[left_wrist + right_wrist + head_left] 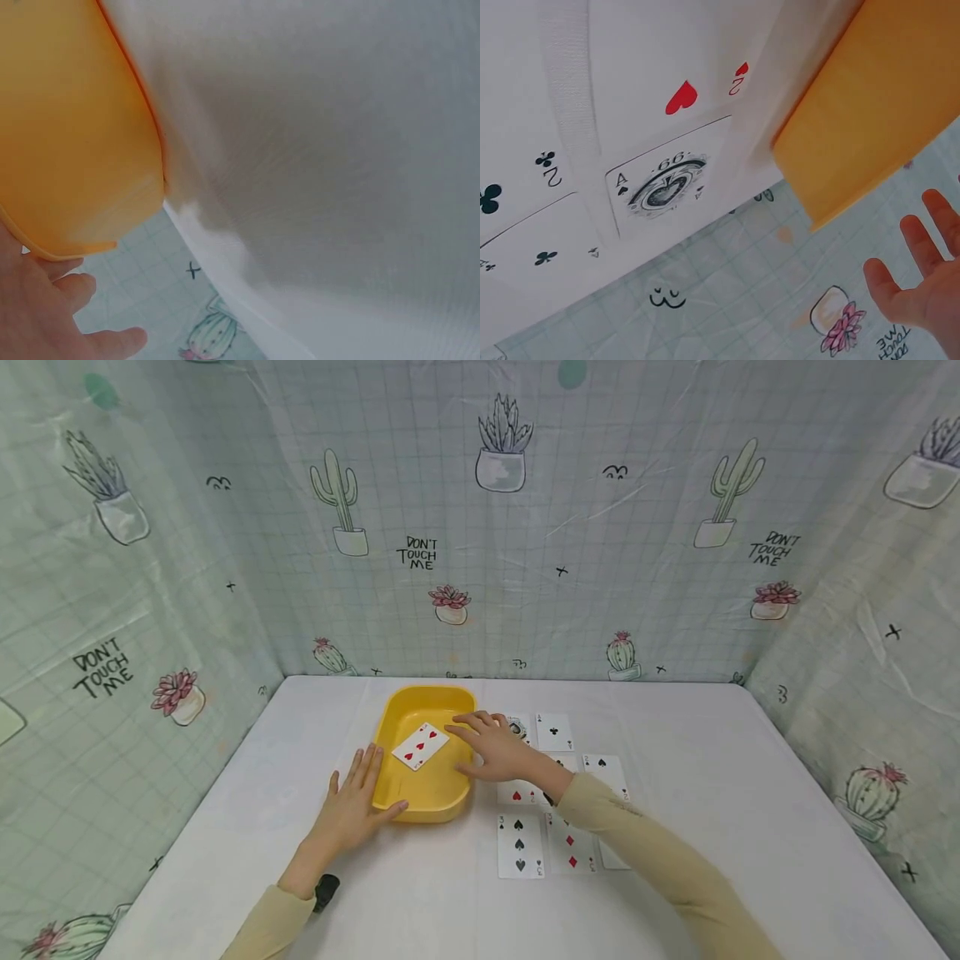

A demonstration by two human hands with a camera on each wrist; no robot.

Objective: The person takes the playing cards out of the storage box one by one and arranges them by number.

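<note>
A playing card with several red hearts lies face up and slanted in the yellow tray. My left hand rests at the tray's left rim, fingers stretched out and thumb near the front corner. In the left wrist view, its fingers sit right by the tray's edge. Over the tray's right side reaches my right hand, fingers extended and slightly bent. Nothing shows between those fingers in the right wrist view, where the hand appears beyond the tray's edge.
Face-up cards stand in rows right of the tray: ace of spades, ace of clubs, two of hearts, two of clubs, three of spades, three of diamonds. My right forearm partly hides some. A patterned curtain surrounds the white table.
</note>
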